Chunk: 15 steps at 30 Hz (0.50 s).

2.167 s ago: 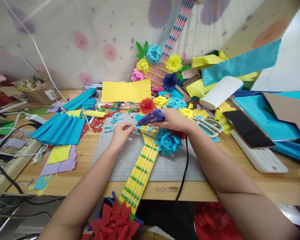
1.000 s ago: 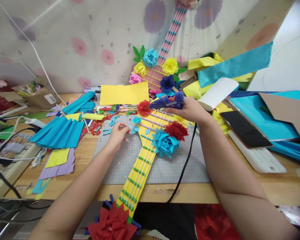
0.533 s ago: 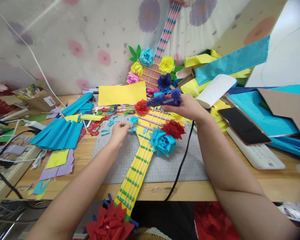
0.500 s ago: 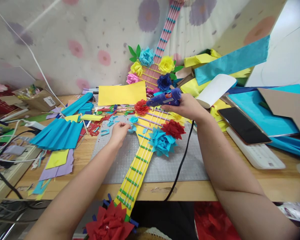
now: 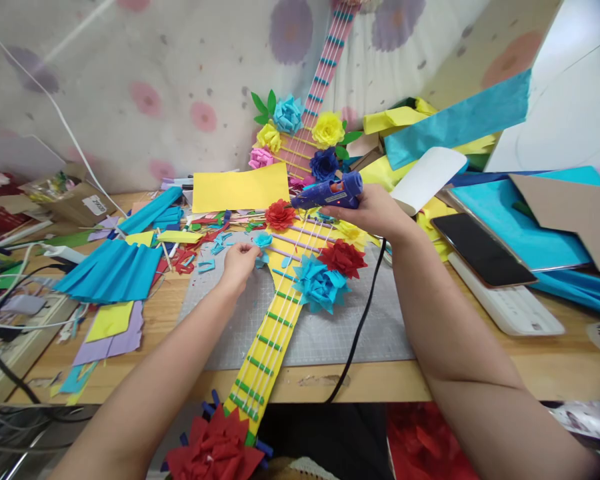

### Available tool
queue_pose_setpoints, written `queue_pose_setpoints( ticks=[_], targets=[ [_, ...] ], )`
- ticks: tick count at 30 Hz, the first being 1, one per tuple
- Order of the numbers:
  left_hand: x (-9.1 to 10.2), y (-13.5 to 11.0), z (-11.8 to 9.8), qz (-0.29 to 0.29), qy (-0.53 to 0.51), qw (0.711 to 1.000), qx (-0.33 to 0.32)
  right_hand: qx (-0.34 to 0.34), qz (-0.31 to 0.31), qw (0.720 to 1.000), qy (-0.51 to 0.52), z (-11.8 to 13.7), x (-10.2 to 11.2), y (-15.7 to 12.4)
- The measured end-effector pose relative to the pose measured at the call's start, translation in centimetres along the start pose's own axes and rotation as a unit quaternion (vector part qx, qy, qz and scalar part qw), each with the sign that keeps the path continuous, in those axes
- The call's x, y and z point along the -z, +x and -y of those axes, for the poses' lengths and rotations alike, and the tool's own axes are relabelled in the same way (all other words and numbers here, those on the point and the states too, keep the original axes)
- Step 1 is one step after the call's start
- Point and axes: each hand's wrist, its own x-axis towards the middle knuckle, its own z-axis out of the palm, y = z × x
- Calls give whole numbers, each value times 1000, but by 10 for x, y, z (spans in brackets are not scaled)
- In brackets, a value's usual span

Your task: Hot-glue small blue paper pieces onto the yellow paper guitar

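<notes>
My right hand (image 5: 377, 207) grips a blue hot glue gun (image 5: 330, 192), its nozzle pointing left above the body of a yellow paper guitar (image 5: 263, 353). My left hand (image 5: 241, 263) is closed in a pinch at the guitar's left edge, on a small light-blue paper flower (image 5: 263, 241); the fingertips partly hide its lower petals. Close to the nozzle sits a red paper flower (image 5: 280, 215). A dark red flower (image 5: 343, 259) and a larger light-blue flower (image 5: 322, 283) are on the guitar's right side. A big red flower (image 5: 215, 445) covers the neck's near end.
A grey cutting mat (image 5: 375, 340) lies under the guitar. The glue gun's black cord (image 5: 363, 327) runs down over the table edge. Blue crepe paper (image 5: 113, 267) and scraps lie left; a phone (image 5: 483, 250) rests at right. Behind stands a pink paper guitar (image 5: 320, 87).
The whole view has shifted slightly. My right hand holds the glue gun in nearly the same place, and my left hand stays at the small light-blue flower.
</notes>
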Motion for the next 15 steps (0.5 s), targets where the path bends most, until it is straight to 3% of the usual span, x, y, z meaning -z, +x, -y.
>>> queue_pose_setpoints(
  ticks=[10,15],
  targets=[
    [0,-7,-4,33,-42,999,0,8,-5,1000,1,-1,0,0],
    [3,1,6,29,-41,997,-58,15,-5,1000,-3,-3,0,0]
  ],
)
